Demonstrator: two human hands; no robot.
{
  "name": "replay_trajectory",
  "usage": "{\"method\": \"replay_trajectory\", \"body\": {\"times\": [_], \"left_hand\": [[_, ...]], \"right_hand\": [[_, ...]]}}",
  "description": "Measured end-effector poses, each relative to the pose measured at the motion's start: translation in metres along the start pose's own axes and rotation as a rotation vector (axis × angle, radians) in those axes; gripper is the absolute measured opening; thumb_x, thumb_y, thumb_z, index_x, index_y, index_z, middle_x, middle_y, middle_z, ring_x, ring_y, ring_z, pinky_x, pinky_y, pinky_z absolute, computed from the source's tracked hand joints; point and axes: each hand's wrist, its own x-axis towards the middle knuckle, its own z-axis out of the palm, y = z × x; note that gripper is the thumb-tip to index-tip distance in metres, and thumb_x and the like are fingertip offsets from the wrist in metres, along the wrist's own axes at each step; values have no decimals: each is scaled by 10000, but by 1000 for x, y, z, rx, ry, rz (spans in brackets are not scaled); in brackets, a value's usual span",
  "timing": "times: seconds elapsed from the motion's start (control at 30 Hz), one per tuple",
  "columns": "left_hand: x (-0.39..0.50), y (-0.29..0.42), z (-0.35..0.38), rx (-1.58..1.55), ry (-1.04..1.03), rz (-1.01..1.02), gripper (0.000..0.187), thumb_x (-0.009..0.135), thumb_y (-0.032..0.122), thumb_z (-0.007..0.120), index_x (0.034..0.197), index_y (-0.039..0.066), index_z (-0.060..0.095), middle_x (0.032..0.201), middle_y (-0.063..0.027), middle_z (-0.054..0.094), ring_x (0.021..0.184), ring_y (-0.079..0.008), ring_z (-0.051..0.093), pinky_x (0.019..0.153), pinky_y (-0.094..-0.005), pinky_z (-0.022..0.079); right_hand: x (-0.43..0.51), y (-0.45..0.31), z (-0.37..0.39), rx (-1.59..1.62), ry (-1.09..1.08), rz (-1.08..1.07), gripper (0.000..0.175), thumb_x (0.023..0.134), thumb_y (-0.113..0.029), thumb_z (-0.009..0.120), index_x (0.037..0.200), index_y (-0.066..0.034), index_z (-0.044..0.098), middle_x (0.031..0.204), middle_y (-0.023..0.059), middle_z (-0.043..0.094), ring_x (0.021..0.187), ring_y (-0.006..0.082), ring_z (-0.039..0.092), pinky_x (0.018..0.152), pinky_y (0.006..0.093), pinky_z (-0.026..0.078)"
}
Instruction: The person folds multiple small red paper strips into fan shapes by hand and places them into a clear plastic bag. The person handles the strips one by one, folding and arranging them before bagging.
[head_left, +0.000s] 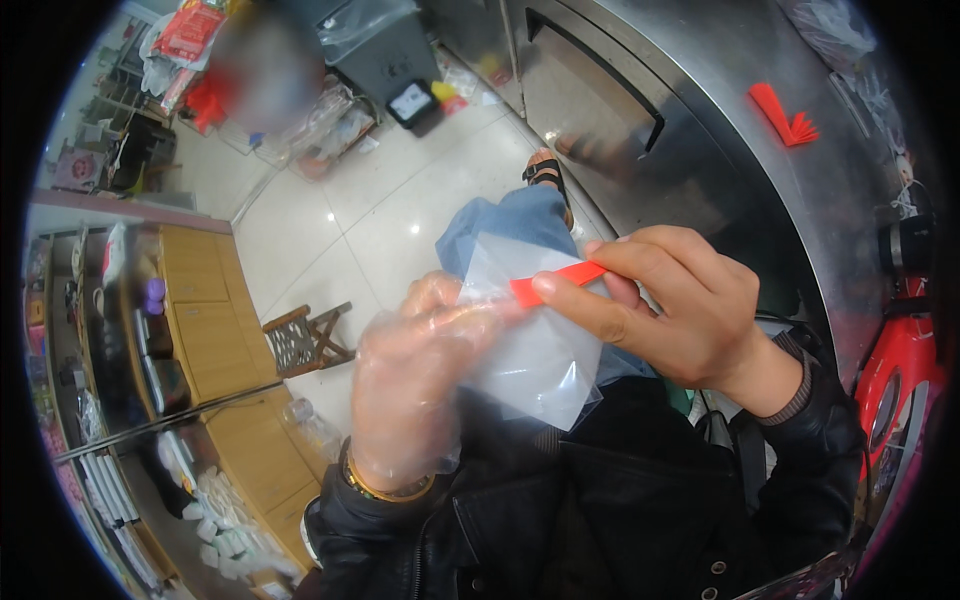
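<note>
My left hand (420, 367) wears a clear disposable plastic glove and a bracelet at the wrist. Its fingers hold a translucent white plastic bag (529, 364), which hangs in front of my black jacket and jeans. Across the bag's upper part runs a folded bright red strip (559, 282). Bare, my right hand (667, 307) pinches this strip between thumb and fingers. The strip's left end meets the gloved fingertips. What lies inside the bag, if anything, cannot be made out.
To the right is a stainless steel counter (739, 146) with another folded red piece (784, 116) and a red appliance (900, 375). A small folding stool (311, 339) stands on the tiled floor by wooden cabinets (202, 330). A grey bin (382, 52) is farther off.
</note>
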Motion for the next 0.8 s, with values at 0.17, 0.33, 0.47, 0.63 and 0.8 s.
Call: {"method": "replay_trajectory", "body": {"times": [0.17,0.33,0.47,0.63,0.8], "left_hand": [[4,-4,-14,176,-101,-24,297,969,109,638,1161,-20,823,969,-44,726,1002,-163,530,883,-286,439],[10,-12,-28,300,-219,102,315,954,167,647,1160,20,835,990,-37,740,1013,-186,535,994,-331,404],[11,5,-19,307,-204,-76,336,850,213,726,1071,-5,856,938,-22,637,1046,-169,499,902,-309,427],[15,-7,-30,410,-318,22,338,802,208,736,1060,36,869,925,-24,642,1028,-182,508,893,-318,434],[32,3,-38,641,-527,72,263,811,123,742,1029,75,881,894,-43,683,945,-209,552,850,-345,484]], "right_hand": [[2,-6,-8,89,-110,49,577,783,-16,739,1251,-345,816,952,-47,687,795,146,629,620,238,538],[-5,0,-2,59,-116,-24,568,799,-99,730,1293,-377,777,940,-77,610,867,115,647,599,228,485],[-8,5,-2,180,-207,-40,598,809,-85,725,1325,-384,764,925,-69,603,861,122,644,574,236,482],[-9,3,-10,351,-347,17,653,808,-17,729,1340,-395,758,917,-59,606,846,144,642,545,263,477],[-10,15,-21,770,-762,174,698,807,45,736,1381,-352,749,937,-30,651,856,178,663,611,272,510]]}}
